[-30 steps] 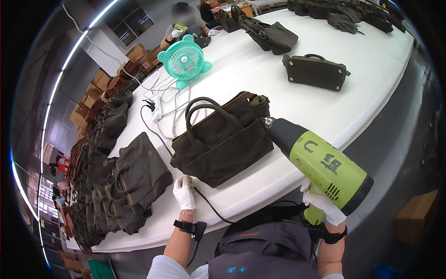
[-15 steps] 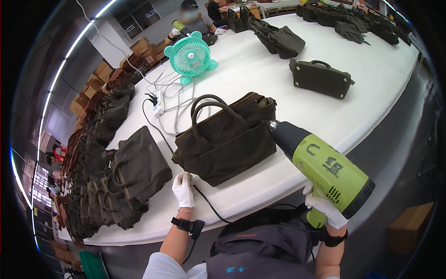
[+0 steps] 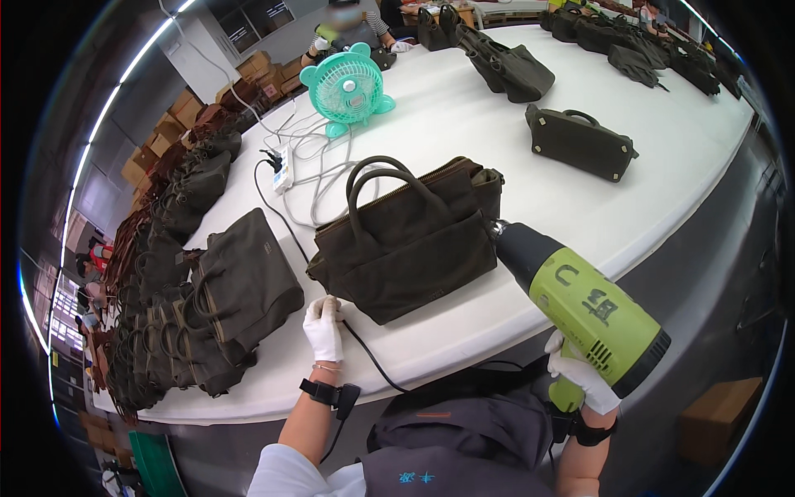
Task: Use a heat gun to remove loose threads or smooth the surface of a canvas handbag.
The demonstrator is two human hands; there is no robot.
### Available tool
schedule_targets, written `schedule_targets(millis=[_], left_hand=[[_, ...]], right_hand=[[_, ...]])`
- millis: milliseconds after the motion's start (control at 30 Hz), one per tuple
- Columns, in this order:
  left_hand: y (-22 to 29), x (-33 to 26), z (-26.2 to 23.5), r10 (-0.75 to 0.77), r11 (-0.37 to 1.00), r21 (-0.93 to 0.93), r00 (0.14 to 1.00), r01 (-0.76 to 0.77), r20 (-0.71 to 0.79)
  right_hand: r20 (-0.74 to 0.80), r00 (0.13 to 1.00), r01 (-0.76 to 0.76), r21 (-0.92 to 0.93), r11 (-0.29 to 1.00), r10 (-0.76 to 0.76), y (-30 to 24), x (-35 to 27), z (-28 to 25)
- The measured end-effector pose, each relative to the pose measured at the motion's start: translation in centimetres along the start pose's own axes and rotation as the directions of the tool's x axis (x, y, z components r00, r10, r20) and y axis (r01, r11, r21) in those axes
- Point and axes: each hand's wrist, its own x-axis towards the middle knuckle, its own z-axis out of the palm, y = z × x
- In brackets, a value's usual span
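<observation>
A dark olive handbag (image 3: 414, 248) with two looped handles and a brass-coloured zip stands upright on the white table. My left hand (image 3: 324, 330), in a white glove, has its fingers closed at the bag's lower left corner; whatever they pinch is hidden. In my gloved right hand (image 3: 582, 373) is a green and black heat gun (image 3: 592, 306), gripped by its handle. Its metal nozzle points at the bag's right end, close to the side panel. A black cord (image 3: 371, 354) runs over the table beside my left hand.
A finished-looking bag (image 3: 248, 282) lies left, beside a row of similar bags (image 3: 178, 348). Behind stand a mint-green fan (image 3: 348, 87) and a power strip (image 3: 283, 170) with tangled cables. Another bag (image 3: 580, 145) lies on its side at right. A co-worker (image 3: 352, 37) sits across the table.
The view has shifted slightly. The heat gun has turned a little, its nozzle staying by the bag's right end. My left hand keeps its place at the bag's lower left corner.
</observation>
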Motion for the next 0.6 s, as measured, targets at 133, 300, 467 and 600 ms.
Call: schedule_targets(millis=[133, 300, 467, 600], left_hand=[[0.2, 0.0, 0.0, -0.009, 1.0, -0.006, 1.0, 0.009, 0.008], [-0.2, -0.1, -0.1, -0.015, 1.0, -0.025, 1.0, 0.015, -0.006], [-0.3, 0.0, 0.2, 0.026, 0.999, -0.022, 1.0, -0.026, 0.004], [-0.1, 0.0, 0.0, 0.024, 1.0, -0.01, 1.0, -0.024, -0.003]], right_hand=[[0.054, 0.999, 0.007, 0.018, 1.0, -0.008, 0.2, -0.2, -1.0], [-0.027, 1.0, -0.003, -0.009, 1.0, 0.003, -2.7, 0.4, 1.4], [0.018, 0.991, -0.128, -0.03, 0.991, 0.129, -1.0, -1.1, 0.7], [0.212, 0.977, 0.088, -0.446, 0.891, 0.009, 1.2, -2.9, 0.8]])
